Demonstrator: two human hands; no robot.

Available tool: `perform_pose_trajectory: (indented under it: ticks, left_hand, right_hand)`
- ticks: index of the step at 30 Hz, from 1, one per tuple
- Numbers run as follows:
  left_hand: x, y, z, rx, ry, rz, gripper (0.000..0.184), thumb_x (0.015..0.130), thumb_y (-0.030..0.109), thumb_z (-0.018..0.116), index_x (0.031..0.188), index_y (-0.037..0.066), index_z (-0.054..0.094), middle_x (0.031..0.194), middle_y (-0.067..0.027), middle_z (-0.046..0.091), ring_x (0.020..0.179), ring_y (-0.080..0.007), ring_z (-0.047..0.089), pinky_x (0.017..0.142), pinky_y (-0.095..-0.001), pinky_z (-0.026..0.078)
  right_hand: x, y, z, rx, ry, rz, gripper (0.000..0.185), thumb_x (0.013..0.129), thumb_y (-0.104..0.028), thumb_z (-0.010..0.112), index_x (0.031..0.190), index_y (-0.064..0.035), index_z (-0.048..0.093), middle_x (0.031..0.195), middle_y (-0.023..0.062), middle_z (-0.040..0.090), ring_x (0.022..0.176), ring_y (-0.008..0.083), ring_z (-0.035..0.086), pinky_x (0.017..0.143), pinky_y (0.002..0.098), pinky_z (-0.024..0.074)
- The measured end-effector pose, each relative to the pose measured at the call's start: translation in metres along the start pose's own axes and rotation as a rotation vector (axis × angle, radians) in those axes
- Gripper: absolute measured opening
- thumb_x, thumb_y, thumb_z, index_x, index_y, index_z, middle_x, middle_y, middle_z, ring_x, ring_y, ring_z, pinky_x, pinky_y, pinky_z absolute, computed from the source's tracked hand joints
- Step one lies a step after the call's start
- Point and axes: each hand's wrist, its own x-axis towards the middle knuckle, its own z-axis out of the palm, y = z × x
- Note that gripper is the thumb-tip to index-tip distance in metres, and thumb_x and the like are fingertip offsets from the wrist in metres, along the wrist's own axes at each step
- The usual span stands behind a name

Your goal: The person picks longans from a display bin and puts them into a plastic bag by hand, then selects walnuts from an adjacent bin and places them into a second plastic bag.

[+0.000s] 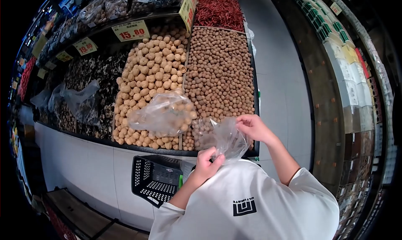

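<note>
A clear plastic bag (229, 139) hangs in front of my chest, stretched between both hands above the front edge of the bins. My left hand (208, 162) pinches its lower left edge. At the upper right, my right hand (252, 127) grips the bag's rim between curled fingers. The bag looks thin and crumpled, and I see nothing clearly inside it. Just beyond it are small round brown dried fruits (220, 72). Left of those lie walnuts (153, 68), with another clear plastic bag (161, 114) resting on top.
A black shopping basket (155, 177) with a green part is at my left. Dark dried pieces (90, 68) with more plastic bags fill bins further left. Red dried chilies (217, 9) lie at the back. Price signs (130, 30) stand behind the walnuts. Packaged goods (351, 85) line the right.
</note>
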Motion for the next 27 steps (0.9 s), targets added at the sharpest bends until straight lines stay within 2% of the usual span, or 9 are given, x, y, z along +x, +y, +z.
perform_pose_trajectory:
  ticks: [1,4,7,10,11,17,18,24,27]
  left_hand:
    - [0.001,0.0,-0.001,0.006,0.01,0.005,0.019,0.087,0.008,0.072,0.077,-0.001,0.058,0.067,-0.0112,0.061,0.058,-0.0206,0.059,0.056,-0.0317,0.045]
    - [0.006,0.008,-0.005,-0.003,0.037,0.013,0.016,0.086,0.007,0.072,0.078,-0.001,0.062,0.068,-0.012,0.062,0.058,-0.0213,0.059,0.056,-0.032,0.045]
    - [0.008,0.004,-0.008,-0.005,0.048,0.016,0.014,0.087,0.007,0.072,0.08,-0.002,0.064,0.069,-0.0122,0.062,0.058,-0.021,0.059,0.056,-0.0317,0.045]
    - [0.013,0.008,-0.007,0.017,0.033,0.029,0.014,0.087,0.007,0.073,0.08,-0.002,0.064,0.068,-0.0118,0.062,0.057,-0.0212,0.058,0.055,-0.0317,0.044]
    - [0.015,0.01,-0.007,0.029,0.024,0.045,0.016,0.086,0.007,0.074,0.079,-0.002,0.063,0.067,-0.0115,0.061,0.056,-0.0215,0.057,0.055,-0.032,0.043]
    - [0.027,0.005,-0.001,0.038,-0.036,0.102,0.027,0.085,0.009,0.078,0.072,-0.001,0.057,0.064,-0.0113,0.053,0.055,-0.0229,0.051,0.053,-0.0352,0.038]
    - [0.027,0.002,-0.001,0.041,-0.03,0.098,0.027,0.085,0.009,0.078,0.072,-0.001,0.057,0.064,-0.0113,0.053,0.055,-0.0229,0.051,0.053,-0.0352,0.038]
    - [0.032,0.002,0.003,0.083,-0.033,0.083,0.034,0.085,0.01,0.078,0.068,0.001,0.05,0.062,-0.0109,0.05,0.055,-0.0232,0.048,0.052,-0.036,0.036]
    - [0.031,0.001,0.005,0.092,-0.02,0.081,0.033,0.085,0.01,0.078,0.068,0.001,0.051,0.061,-0.0106,0.049,0.053,-0.0225,0.047,0.051,-0.0357,0.036]
  right_hand:
    - [0.001,0.001,-0.007,-0.115,0.048,0.031,0.022,0.098,-0.012,0.07,0.115,0.0015,0.066,0.094,-0.0018,0.068,0.08,0.0048,0.061,0.073,0.0236,0.0519]
    - [0.01,0.019,-0.039,-0.576,0.511,-0.116,0.025,0.092,-0.011,0.073,0.114,0.0008,0.068,0.089,0.0071,0.071,0.068,0.0106,0.064,0.063,0.0273,0.053]
    - [0.024,0.032,-0.071,-0.501,0.627,-0.049,0.026,0.09,-0.01,0.073,0.114,-0.0003,0.068,0.09,0.0101,0.072,0.067,0.0156,0.067,0.063,0.0314,0.0548]
    - [0.052,0.047,-0.083,-0.66,0.527,-0.093,0.029,0.088,-0.011,0.074,0.114,-0.0011,0.068,0.09,0.0101,0.072,0.067,0.0194,0.068,0.065,0.0355,0.0563]
    - [0.068,0.06,-0.082,-0.66,0.49,-0.062,0.033,0.085,-0.014,0.077,0.115,-0.0031,0.069,0.1,0.0148,0.072,0.086,0.03,0.071,0.077,0.0394,0.0572]
    - [0.132,0.085,-0.044,-0.749,0.221,-0.253,0.035,0.082,-0.015,0.078,0.113,-0.0035,0.068,0.11,0.0163,0.068,0.096,0.0337,0.069,0.085,0.0416,0.0557]
    - [0.13,0.075,-0.036,-0.796,0.198,-0.201,0.033,0.084,-0.019,0.076,0.112,-0.0043,0.067,0.11,0.0169,0.066,0.098,0.0371,0.067,0.086,0.0441,0.0551]
    - [0.126,0.06,-0.021,-0.898,0.196,-0.089,0.031,0.087,-0.022,0.071,0.113,-0.0057,0.067,0.113,0.0168,0.064,0.103,0.0391,0.065,0.087,0.046,0.0538]
    - [0.117,0.055,-0.021,-0.719,0.366,-0.19,0.029,0.085,-0.015,0.072,0.112,-0.0046,0.068,0.111,0.0165,0.063,0.102,0.0378,0.065,0.088,0.0451,0.0536]
